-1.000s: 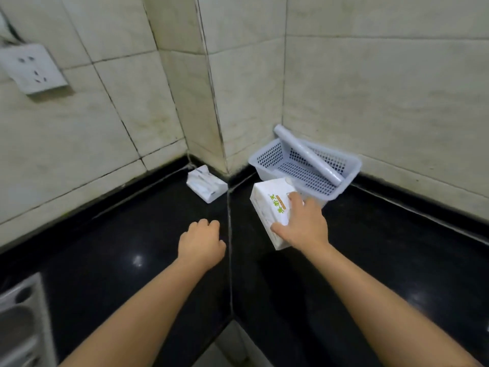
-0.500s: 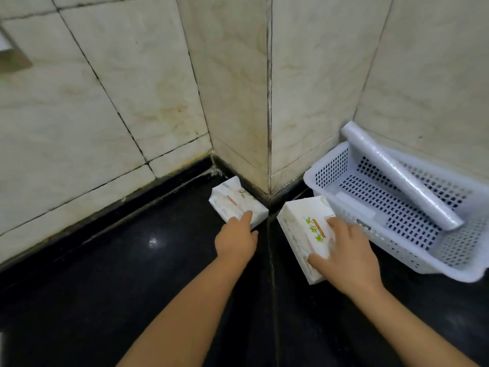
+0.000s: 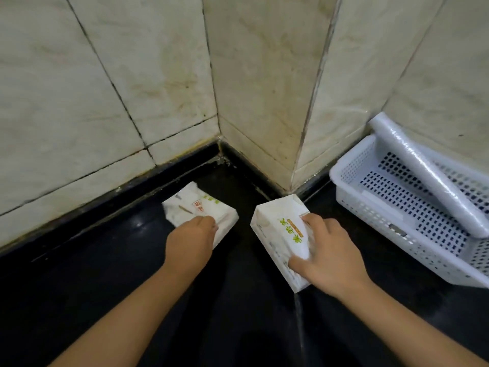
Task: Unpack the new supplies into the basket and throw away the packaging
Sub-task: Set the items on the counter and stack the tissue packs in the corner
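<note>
Two white tissue packs with green print lie on the black counter near the wall corner. My left hand (image 3: 191, 238) rests on the near end of the left tissue pack (image 3: 195, 207), fingers curled onto it. The right tissue pack (image 3: 277, 231) sits tilted under my right hand (image 3: 326, 256), whose fingers and thumb grip its near side. A white perforated plastic basket (image 3: 375, 223) stands at the right against the wall. A white plastic-wrapped roll (image 3: 423, 178) lies slanted across the basket, one end propped on the wall.
Beige tiled walls (image 3: 158, 75) form an inner corner and a jutting pillar edge just behind the packs. The glossy black counter (image 3: 105, 274) stretches left and toward me.
The view has closed in on the corner. My left hand reached forward from open counter onto the left tissue pack. My right hand kept hold of the right pack beside the basket.
</note>
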A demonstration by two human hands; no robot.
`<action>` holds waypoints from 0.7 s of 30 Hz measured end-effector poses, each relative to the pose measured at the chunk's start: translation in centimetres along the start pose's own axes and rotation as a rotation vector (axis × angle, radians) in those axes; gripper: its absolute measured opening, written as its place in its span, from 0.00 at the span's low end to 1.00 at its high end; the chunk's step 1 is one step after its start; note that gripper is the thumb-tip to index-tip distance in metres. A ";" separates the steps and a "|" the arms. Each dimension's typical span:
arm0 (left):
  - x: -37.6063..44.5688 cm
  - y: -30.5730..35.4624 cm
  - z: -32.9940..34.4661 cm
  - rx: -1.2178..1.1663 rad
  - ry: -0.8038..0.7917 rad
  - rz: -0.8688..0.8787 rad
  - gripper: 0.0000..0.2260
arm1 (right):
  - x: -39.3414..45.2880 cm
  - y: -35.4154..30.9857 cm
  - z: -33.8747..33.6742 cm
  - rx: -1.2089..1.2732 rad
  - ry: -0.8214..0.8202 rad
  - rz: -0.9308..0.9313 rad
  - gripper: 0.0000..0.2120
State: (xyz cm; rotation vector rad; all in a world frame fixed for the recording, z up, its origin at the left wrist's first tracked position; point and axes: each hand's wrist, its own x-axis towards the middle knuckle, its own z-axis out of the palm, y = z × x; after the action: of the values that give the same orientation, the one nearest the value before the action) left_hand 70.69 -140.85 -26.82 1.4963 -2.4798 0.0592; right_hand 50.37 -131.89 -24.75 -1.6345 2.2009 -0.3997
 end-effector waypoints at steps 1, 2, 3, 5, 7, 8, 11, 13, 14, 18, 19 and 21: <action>-0.5 -1.1 -0.3 0.014 0.055 0.030 0.13 | 0.3 -0.9 0.3 -0.008 -0.007 -0.021 0.39; -1.0 -2.0 -0.4 0.020 0.082 0.060 0.13 | 0.8 -1.9 0.7 -0.019 -0.010 -0.042 0.39; -1.5 -2.9 -0.4 0.036 0.103 0.090 0.12 | 1.5 -2.8 1.1 -0.026 -0.013 -0.058 0.38; -2.0 -4.1 -0.5 0.069 0.137 0.143 0.12 | 3.2 -4.6 1.8 -0.017 -0.018 -0.063 0.38; -2.4 -4.4 -0.5 0.049 0.110 0.159 0.12 | 5.3 -6.1 2.7 -0.030 -0.017 -0.064 0.38; -2.4 -4.4 -0.3 0.034 0.090 0.169 0.13 | 6.3 -6.7 3.2 -0.047 -0.009 -0.064 0.37; -2.1 -4.0 0.6 -0.009 0.038 0.215 0.15 | 8.7 -7.4 4.3 -0.079 0.009 -0.045 0.36; -1.7 -3.5 1.1 -0.036 0.031 0.250 0.16 | 9.7 -7.1 4.7 -0.108 0.020 -0.047 0.35; -1.4 -3.2 1.3 -0.038 0.021 0.271 0.16 | 9.9 -6.9 4.9 -0.126 0.033 -0.063 0.34; -0.3 -2.0 1.8 -0.018 -0.037 0.309 0.16 | 10.2 -6.3 5.2 -0.139 0.088 -0.160 0.31; -0.1 -1.7 1.9 -0.019 -0.082 0.301 0.17 | 10.2 -6.2 5.3 -0.147 0.081 -0.174 0.30; -0.1 -1.2 2.7 -0.009 -0.125 0.298 0.17 | 10.2 -6.0 5.4 -0.174 0.044 -0.188 0.30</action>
State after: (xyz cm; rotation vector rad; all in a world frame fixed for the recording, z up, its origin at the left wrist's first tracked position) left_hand 71.30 -141.81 -29.53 1.1482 -2.7800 0.0072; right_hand 55.26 -143.36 -28.23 -1.9511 2.1738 -0.3036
